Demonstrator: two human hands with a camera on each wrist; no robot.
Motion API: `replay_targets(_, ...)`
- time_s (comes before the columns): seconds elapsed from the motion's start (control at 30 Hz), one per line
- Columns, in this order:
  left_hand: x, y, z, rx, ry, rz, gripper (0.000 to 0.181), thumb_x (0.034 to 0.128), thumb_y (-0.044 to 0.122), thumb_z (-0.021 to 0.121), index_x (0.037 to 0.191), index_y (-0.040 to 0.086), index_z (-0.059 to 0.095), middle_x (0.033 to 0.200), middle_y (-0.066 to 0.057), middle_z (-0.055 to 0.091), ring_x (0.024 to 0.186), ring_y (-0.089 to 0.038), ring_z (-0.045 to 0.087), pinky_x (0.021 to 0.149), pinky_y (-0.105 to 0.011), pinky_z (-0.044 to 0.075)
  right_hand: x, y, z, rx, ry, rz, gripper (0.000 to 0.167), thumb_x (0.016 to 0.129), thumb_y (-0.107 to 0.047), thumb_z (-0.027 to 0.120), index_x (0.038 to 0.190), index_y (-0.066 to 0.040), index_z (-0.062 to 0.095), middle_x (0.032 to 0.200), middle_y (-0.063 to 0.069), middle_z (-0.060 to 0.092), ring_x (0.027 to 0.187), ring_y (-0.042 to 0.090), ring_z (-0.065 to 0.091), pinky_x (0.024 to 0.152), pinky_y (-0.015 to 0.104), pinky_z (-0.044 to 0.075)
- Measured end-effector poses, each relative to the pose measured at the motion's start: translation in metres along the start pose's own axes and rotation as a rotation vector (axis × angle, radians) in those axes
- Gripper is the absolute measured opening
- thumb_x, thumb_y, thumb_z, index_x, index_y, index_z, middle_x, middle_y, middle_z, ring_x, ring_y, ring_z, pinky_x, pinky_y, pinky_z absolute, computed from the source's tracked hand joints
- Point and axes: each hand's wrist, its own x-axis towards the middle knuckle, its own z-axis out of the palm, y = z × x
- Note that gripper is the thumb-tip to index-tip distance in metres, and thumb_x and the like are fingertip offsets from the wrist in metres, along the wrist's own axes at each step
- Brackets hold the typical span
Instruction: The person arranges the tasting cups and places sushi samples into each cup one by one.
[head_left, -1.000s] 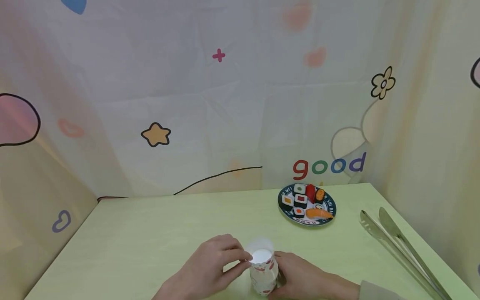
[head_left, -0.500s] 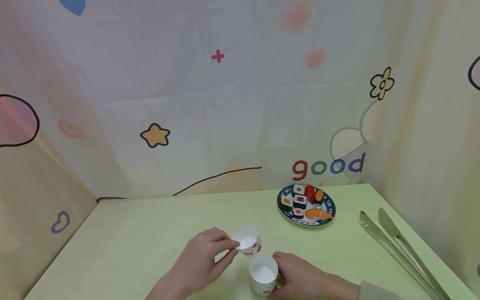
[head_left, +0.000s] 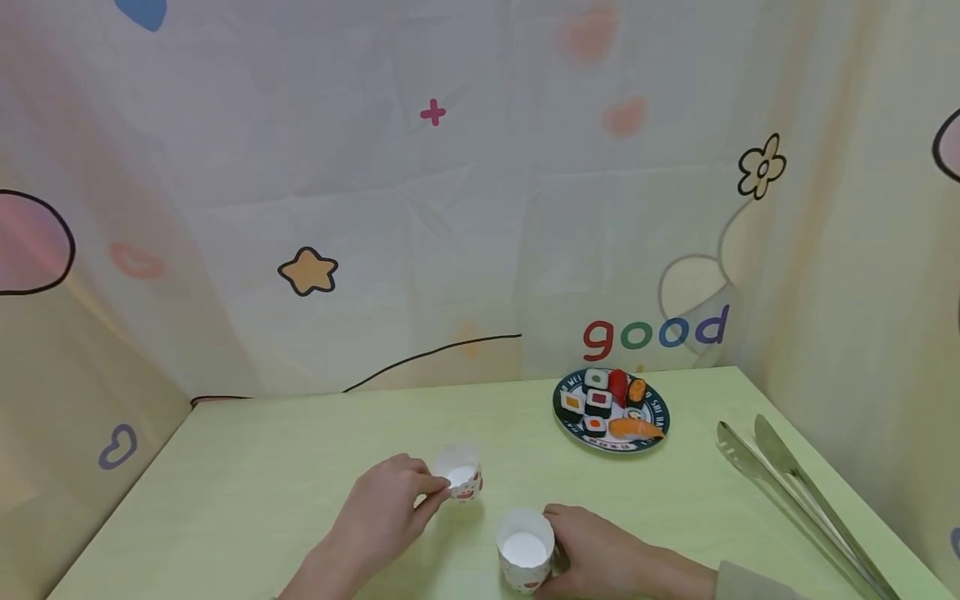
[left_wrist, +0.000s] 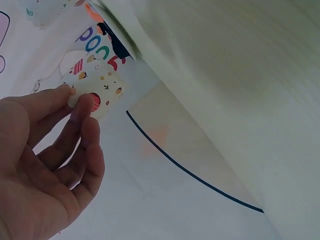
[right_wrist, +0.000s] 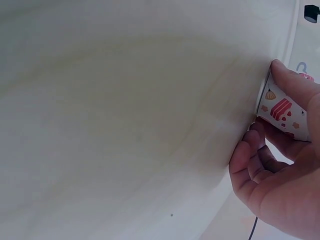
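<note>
Clearly, each hand has a paper cup in its fingers. The left hand [head_left: 381, 504] pinches the patterned cup [head_left: 467, 488] at the near left part of its rim, thumb on one side and index finger on the other, so the cup sits just beyond the fingertips, to their right. It is held mouth up above the pale green table [head_left: 262, 467], with a soft shadow on the surface below. In the left wrist view the other fingers of that hand curl loosely beneath the pinch.

Nearer and to the right, the right hand [head_left: 600, 548] clasps the second cup [head_left: 523, 577] from its right side. The right wrist view shows the thumb along one side of its printed wall and fingers along the other; the cup is upright, open end up.

Compared with half a second ago, the left hand and its cup have moved left; then, that cup was just behind the second cup's rim, and now a gap of table separates the two. A second ago, the left fingers were at the rim over the right hand. The right hand and second cup have stayed practically in place, as have the sushi plate [head_left: 612, 442] at the far right and the metal tongs [head_left: 813, 508] along the right edge.
</note>
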Motion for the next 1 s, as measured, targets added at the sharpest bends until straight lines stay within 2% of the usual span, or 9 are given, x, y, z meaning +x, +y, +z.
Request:
replay_targets(0.23,-0.003,-0.01,0.001,0.026,-0.091,-0.145,0.005,0.0847,0.012,0.084,0.087,0.016,0.084,0.071,0.009,0.059,0.065,-0.009,0.05,0.055,-0.025,0.043,0.0,0.0,-0.001,0.0,0.002,-0.009,0.046,0.081,-0.026,0.09,0.12,-0.02,0.067,0.104,-0.017,0.061,0.091,0.006,0.056,0.089,0.029,0.05)
replay_targets(0.37,-0.006,-0.018,0.003,0.018,-0.114,-0.207,0.007,0.0835,0.01,0.085,0.085,0.017,0.084,0.07,0.009,0.058,0.062,-0.006,0.047,0.054,-0.025,0.041,0.001,0.001,-0.001,-0.005,0.002,-0.026,0.046,0.081,-0.027,0.09,0.121,-0.021,0.068,0.105,-0.017,0.061,0.093,0.004,0.056,0.09,0.03,0.05)
replay_targets(0.57,-0.01,-0.029,0.007,0.026,-0.108,-0.244,0.013,0.0838,0.009,0.084,0.076,0.019,0.08,0.066,0.01,0.054,0.059,-0.005,0.041,0.05,-0.024,0.038,0.0,0.002,0.0,0.018,-0.004,-0.013,0.045,0.081,-0.025,0.089,0.121,-0.021,0.069,0.105,-0.016,0.061,0.095,0.005,0.057,0.092,0.032,0.05)
replay_targets(0.8,-0.01,-0.034,0.004,0.053,-0.134,-0.301,0.026,0.0853,0.007,0.082,0.066,0.02,0.071,0.06,0.011,0.046,0.057,-0.007,0.037,0.048,-0.024,0.033,0.0,0.002,0.0,0.017,-0.004,-0.007,0.047,0.081,-0.025,0.089,0.123,-0.021,0.068,0.107,-0.016,0.061,0.097,0.005,0.057,0.093,0.033,0.05)
replay_targets(1.0,-0.011,-0.038,0.002,0.062,-0.175,-0.355,0.016,0.0852,0.008,0.082,0.072,0.017,0.077,0.066,0.009,0.057,0.058,-0.008,0.041,0.048,-0.026,0.036,0.0,0.003,0.001,0.024,-0.004,-0.004,0.048,0.081,-0.024,0.089,0.123,-0.022,0.067,0.107,-0.016,0.061,0.097,0.006,0.057,0.093,0.033,0.05)
